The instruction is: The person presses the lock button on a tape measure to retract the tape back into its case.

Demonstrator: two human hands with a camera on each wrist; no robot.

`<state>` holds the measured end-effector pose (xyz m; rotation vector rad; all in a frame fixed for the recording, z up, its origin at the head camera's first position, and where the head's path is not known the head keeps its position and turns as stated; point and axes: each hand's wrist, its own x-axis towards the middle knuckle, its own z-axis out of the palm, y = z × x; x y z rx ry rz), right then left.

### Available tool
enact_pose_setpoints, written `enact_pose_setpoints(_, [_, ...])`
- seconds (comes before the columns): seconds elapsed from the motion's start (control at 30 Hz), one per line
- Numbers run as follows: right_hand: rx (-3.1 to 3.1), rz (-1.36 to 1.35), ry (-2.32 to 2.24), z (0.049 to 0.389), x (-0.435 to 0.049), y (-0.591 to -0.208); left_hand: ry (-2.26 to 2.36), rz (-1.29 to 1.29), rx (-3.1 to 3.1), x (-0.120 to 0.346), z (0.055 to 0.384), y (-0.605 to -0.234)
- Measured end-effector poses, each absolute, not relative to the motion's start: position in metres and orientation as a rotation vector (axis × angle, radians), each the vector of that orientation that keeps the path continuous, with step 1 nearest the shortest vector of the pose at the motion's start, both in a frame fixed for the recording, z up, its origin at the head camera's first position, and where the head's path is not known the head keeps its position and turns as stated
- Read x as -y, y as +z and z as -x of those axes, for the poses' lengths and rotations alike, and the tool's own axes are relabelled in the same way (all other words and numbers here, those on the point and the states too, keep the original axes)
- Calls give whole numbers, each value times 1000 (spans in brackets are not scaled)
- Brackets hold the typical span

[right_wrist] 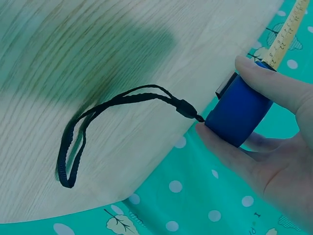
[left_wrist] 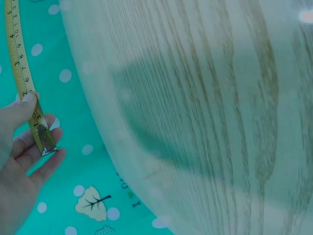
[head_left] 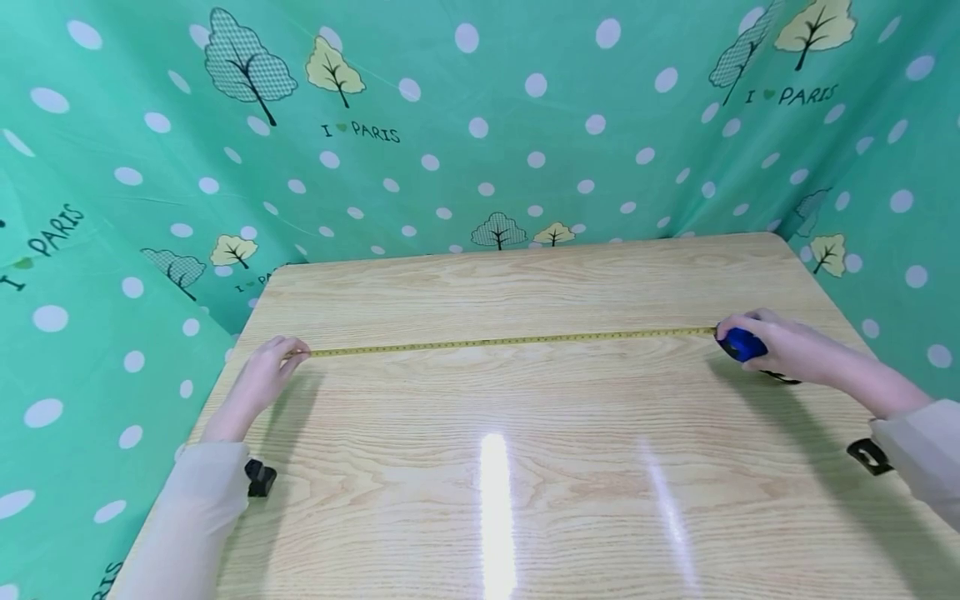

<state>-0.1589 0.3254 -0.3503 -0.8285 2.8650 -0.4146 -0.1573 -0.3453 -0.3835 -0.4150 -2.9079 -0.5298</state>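
Note:
A yellow tape measure blade (head_left: 510, 341) stretches nearly straight across the table between my two hands. Its metal-hooked end (left_wrist: 45, 139) is pinched between the thumb and fingers of my left hand (left_wrist: 24, 152), which is at the table's left side in the head view (head_left: 266, 375). My right hand (head_left: 795, 346) grips the blue tape measure case (right_wrist: 239, 110), thumb on one side and fingers on the other. The blade comes out of the case beside the thumb. From the case's other end a black wrist strap (right_wrist: 122, 99) hangs in a loop.
The wood-grain table (head_left: 420, 500) has rounded far corners. Green curtain (head_left: 480, 167) with white dots and printed trees stands behind it and along both sides. Black wrist devices (head_left: 260, 478) show by each sleeve. Two bright light reflections lie on the tabletop.

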Motion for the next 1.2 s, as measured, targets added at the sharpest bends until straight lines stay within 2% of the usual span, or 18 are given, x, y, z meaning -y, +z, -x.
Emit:
enact_pose_setpoints(0.6, [-2839,669,-453,161,-317,-347,-542,451,2906,342,159,-383])
enact_pose_setpoints(1.2, [-2842,716,-477,160,-311,-346,-526,527,2858,332,162,-383])
